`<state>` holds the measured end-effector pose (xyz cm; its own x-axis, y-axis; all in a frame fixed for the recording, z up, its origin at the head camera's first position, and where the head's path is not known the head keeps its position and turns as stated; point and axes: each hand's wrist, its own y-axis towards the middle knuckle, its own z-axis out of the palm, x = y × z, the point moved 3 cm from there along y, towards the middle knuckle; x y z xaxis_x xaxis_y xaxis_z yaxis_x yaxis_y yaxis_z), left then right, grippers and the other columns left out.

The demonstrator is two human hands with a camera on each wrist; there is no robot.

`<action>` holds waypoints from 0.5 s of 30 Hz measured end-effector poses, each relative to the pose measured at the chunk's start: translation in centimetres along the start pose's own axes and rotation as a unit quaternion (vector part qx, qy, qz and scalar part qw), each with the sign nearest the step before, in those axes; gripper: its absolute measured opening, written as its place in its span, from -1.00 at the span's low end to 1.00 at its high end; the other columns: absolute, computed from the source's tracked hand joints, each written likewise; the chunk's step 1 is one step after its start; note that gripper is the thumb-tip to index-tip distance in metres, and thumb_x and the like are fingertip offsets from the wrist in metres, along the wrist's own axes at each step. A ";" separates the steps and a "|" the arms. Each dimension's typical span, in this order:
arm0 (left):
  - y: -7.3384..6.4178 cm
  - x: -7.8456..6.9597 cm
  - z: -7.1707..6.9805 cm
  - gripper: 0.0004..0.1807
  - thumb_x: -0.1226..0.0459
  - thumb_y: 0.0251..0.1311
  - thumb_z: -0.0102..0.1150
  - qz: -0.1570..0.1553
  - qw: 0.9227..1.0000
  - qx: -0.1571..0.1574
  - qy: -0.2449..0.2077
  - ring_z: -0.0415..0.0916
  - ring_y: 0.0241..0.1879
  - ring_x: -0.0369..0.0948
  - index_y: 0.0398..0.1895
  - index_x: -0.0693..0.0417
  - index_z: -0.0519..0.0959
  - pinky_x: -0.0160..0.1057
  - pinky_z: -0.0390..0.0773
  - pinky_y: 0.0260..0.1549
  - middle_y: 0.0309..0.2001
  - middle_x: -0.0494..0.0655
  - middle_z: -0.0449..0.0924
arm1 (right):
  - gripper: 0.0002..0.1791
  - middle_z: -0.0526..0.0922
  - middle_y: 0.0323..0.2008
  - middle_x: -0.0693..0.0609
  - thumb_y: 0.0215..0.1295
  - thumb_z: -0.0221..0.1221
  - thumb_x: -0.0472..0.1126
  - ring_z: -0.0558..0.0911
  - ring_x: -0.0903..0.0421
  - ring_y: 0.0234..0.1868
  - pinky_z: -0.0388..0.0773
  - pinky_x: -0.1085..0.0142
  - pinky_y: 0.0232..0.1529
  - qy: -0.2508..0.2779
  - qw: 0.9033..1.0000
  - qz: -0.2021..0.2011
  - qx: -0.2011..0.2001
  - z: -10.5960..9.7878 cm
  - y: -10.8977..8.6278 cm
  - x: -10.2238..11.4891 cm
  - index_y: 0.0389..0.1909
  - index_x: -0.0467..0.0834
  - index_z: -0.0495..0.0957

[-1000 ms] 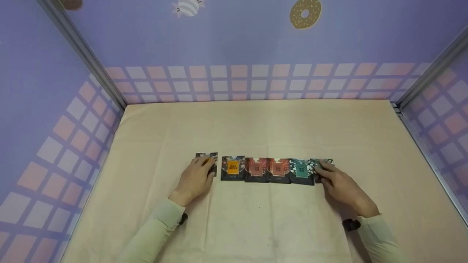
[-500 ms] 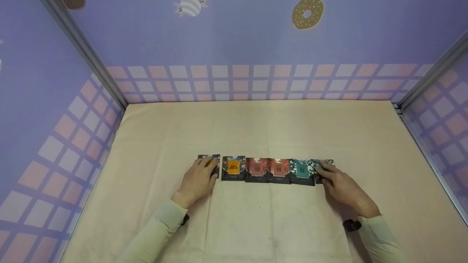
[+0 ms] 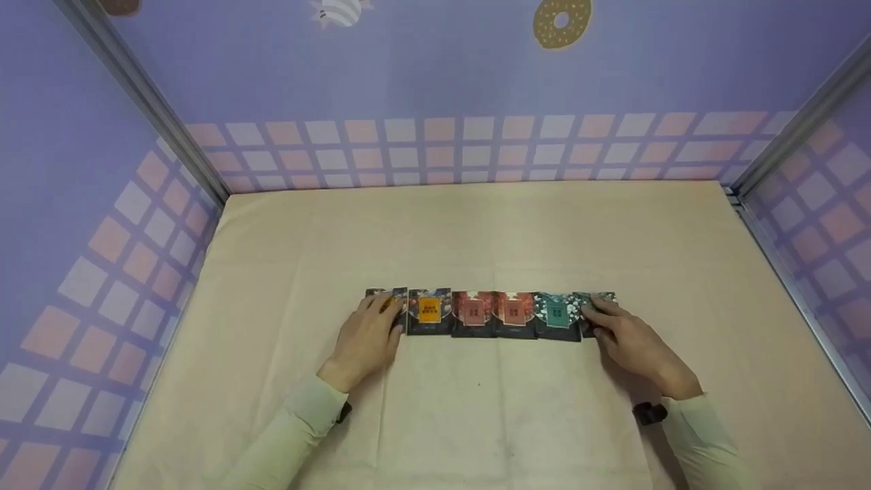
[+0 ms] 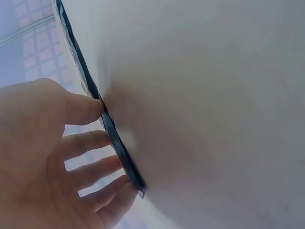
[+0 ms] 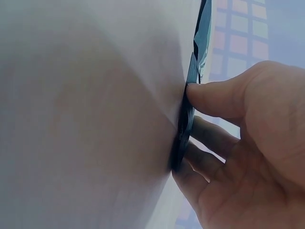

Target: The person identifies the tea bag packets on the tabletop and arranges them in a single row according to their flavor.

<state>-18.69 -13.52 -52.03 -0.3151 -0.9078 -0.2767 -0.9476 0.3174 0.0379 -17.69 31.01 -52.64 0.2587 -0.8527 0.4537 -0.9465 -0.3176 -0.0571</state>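
Note:
Several flat dark sachets lie side by side in a row on the cloth in the head view. My left hand (image 3: 364,339) rests on the leftmost sachet (image 3: 403,325), fingers across its top and thumb at its near edge; its label is mostly covered. Beside it lies a sachet with a yellow label (image 3: 429,311), then two with red labels, one red sachet (image 3: 473,313) and another red sachet (image 3: 515,314). A green-labelled sachet (image 3: 558,316) follows. My right hand (image 3: 633,344) rests on the rightmost green-patterned sachet (image 5: 183,129), thumb touching its near edge and partly covering it.
A pale cloth (image 3: 442,422) with creases covers the table. A purple back wall (image 3: 435,75) with checks stands beyond it, and side walls rise at left and right. Metal posts (image 3: 146,88) mark the corners. Each wrist wears a black band (image 3: 650,413).
My left hand has slid the leftmost sachet to the right, closing the gap to the yellow-labelled one. My right hand stays on the rightmost sachet; the head view has shifted slightly.

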 end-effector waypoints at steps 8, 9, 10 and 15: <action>0.0 0.3 -0.1 -0.49 0.19 0.53 0.22 0.007 1.000 -0.016 -0.021 0.38 0.47 0.25 0.45 0.20 0.54 0.23 0.51 0.38 0.46 0.27 0.45 | -0.48 0.23 0.60 -0.39 0.55 0.09 -0.43 0.29 -0.49 0.54 0.36 -0.34 0.44 0.004 1.000 0.011 -0.006 -0.1 0.1 0.6 0.49 -0.36 0.42; 0.1 0.3 0.0 -0.50 0.20 0.52 0.23 0.010 0.999 -0.019 -0.024 0.38 0.46 0.25 0.44 0.20 0.55 0.24 0.51 0.38 0.46 0.27 0.46 | -0.47 0.24 0.60 -0.39 0.55 0.09 -0.43 0.29 -0.49 0.54 0.37 -0.34 0.44 0.002 1.000 0.012 -0.006 -0.1 0.1 0.6 0.49 -0.36 0.42; 0.1 0.3 0.0 -0.50 0.20 0.52 0.23 0.012 0.999 -0.022 -0.027 0.39 0.46 0.26 0.44 0.19 0.55 0.24 0.51 0.38 0.46 0.27 0.46 | -0.47 0.24 0.60 -0.39 0.54 0.10 -0.43 0.30 -0.50 0.54 0.37 -0.34 0.43 0.001 1.000 0.013 -0.008 -0.1 0.0 0.7 0.49 -0.36 0.42; 0.1 0.1 0.0 -0.50 0.23 0.50 0.25 0.022 0.999 -0.030 -0.040 0.40 0.43 0.28 0.43 0.20 0.55 0.28 0.51 0.36 0.44 0.29 0.47 | -0.46 0.26 0.58 -0.40 0.50 0.14 -0.47 0.32 -0.51 0.52 0.41 -0.34 0.41 -0.001 1.000 0.016 -0.016 0.1 -0.3 0.7 0.47 -0.37 0.45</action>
<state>-18.84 -13.57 -52.10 -0.3540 -0.8677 -0.3490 -0.9349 0.3381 0.1077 -17.24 30.44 -52.35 0.2287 -0.8633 0.4500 -0.9600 -0.2766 -0.0426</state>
